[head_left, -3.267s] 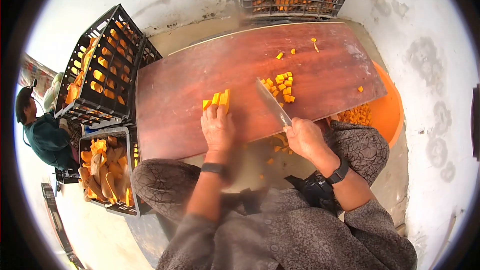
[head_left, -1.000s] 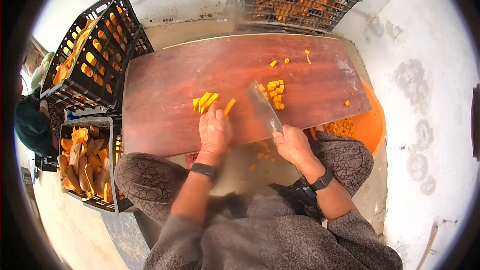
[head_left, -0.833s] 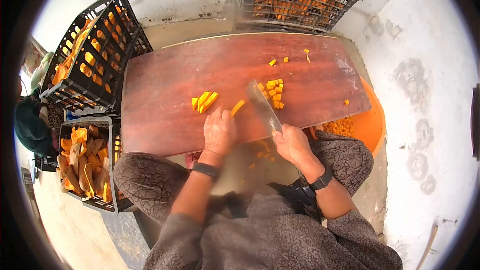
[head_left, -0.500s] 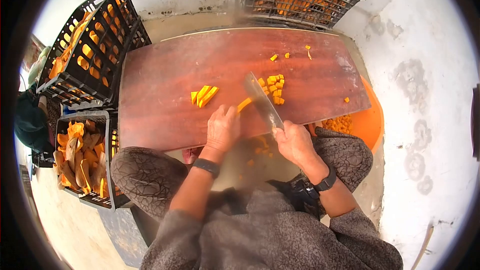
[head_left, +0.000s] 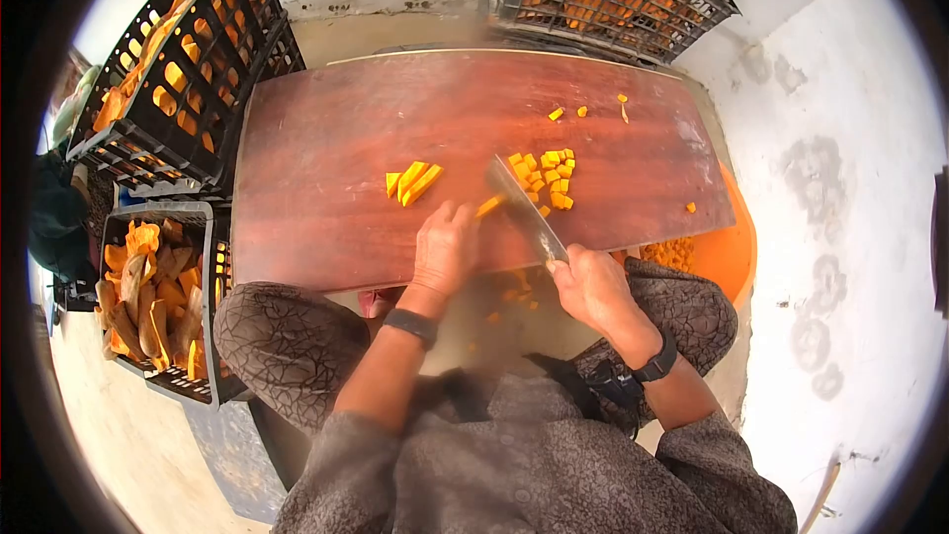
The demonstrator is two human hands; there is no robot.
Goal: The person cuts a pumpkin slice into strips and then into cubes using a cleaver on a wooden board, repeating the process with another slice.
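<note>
My right hand is wrapped round the handle of a cleaver, whose broad blade slants up and left over the board. My left hand is closed on the near end of a short orange pumpkin strip, its other end against the blade. Just right of the blade lies a cluster of pumpkin cubes. Several cut pumpkin sticks rest side by side beyond my left hand. All of this is on a reddish-brown board in front of my knees.
Black crates of pumpkin pieces stand at left, one upper and one lower. More stacked crates are at the back. An orange basin with diced pumpkin sits under the board's right edge, near a white wall.
The strip under the blade is shorter, and more cubes lie right of the cleaver. My left hand has stayed close to the blade. The whole view has shifted slightly.
</note>
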